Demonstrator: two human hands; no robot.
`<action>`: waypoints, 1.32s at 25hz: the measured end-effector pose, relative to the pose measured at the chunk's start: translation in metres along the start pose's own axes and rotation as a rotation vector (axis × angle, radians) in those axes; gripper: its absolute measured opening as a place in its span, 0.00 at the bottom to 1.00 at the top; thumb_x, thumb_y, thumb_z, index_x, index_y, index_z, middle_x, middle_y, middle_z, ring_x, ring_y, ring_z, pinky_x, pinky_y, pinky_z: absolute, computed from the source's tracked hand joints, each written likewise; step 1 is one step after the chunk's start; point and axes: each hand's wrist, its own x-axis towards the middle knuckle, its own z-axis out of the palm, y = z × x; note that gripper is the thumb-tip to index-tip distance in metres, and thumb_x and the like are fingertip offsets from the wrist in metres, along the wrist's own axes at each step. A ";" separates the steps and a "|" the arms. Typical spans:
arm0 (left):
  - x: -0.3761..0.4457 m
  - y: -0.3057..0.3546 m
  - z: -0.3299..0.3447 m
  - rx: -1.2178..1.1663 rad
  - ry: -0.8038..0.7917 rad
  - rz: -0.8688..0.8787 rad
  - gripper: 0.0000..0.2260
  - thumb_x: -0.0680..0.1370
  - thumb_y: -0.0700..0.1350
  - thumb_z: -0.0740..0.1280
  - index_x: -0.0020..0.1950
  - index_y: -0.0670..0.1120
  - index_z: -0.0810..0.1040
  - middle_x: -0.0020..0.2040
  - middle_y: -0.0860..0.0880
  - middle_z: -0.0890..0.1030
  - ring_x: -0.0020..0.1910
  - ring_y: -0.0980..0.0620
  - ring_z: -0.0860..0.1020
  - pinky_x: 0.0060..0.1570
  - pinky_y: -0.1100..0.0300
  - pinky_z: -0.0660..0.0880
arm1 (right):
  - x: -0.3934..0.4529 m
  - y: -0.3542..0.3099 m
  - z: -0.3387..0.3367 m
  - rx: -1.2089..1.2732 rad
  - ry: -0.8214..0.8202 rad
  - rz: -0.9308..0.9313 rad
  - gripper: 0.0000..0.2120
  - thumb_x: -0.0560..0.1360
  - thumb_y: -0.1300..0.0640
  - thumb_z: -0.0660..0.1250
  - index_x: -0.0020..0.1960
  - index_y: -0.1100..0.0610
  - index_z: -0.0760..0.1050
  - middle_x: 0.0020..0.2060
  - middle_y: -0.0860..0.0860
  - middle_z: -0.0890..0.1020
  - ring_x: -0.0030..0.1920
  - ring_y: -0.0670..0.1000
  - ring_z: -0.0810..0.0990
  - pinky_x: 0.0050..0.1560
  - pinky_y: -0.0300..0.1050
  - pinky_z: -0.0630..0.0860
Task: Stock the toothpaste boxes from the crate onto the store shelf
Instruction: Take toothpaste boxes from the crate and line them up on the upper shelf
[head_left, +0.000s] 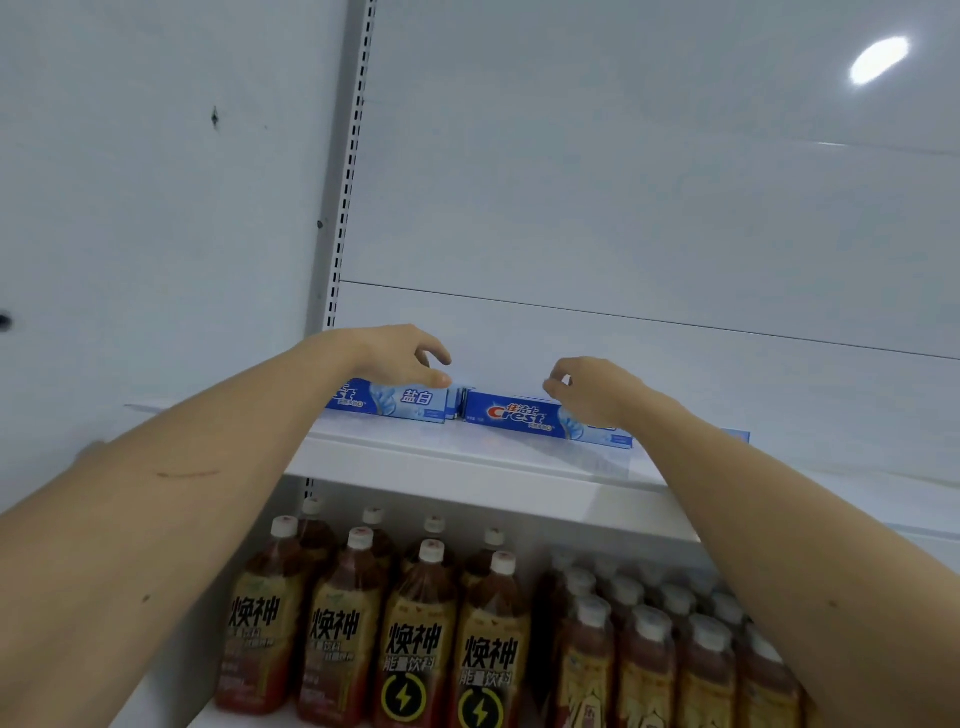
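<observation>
Two toothpaste boxes (410, 404) lie on the shelf (467, 467); left hand (395, 356) and right hand (592, 389) hover above, grip loose, holding nothing.

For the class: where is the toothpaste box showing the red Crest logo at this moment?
In the head view, the Crest box lies on the upper shelf, just right of the other toothpaste box, under the right hand.
</observation>
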 end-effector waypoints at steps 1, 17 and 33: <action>-0.007 0.013 0.001 0.005 0.014 -0.011 0.22 0.79 0.59 0.63 0.72 0.55 0.70 0.67 0.49 0.75 0.64 0.48 0.73 0.61 0.56 0.67 | -0.011 0.003 -0.005 0.013 -0.010 -0.020 0.17 0.83 0.50 0.54 0.66 0.57 0.71 0.64 0.54 0.76 0.62 0.56 0.73 0.58 0.53 0.75; -0.162 0.236 0.074 -0.727 0.334 -0.206 0.30 0.80 0.67 0.41 0.74 0.57 0.68 0.74 0.48 0.70 0.75 0.48 0.62 0.75 0.41 0.53 | -0.220 0.091 -0.061 1.199 -0.056 -0.102 0.32 0.80 0.35 0.43 0.67 0.52 0.75 0.64 0.53 0.77 0.65 0.53 0.74 0.69 0.55 0.67; -0.325 0.238 0.299 -1.091 0.215 -0.378 0.26 0.84 0.60 0.42 0.74 0.51 0.69 0.71 0.48 0.73 0.74 0.50 0.65 0.73 0.46 0.56 | -0.431 0.091 0.108 1.391 -0.291 0.304 0.30 0.82 0.37 0.43 0.69 0.52 0.72 0.66 0.53 0.76 0.67 0.53 0.72 0.70 0.55 0.66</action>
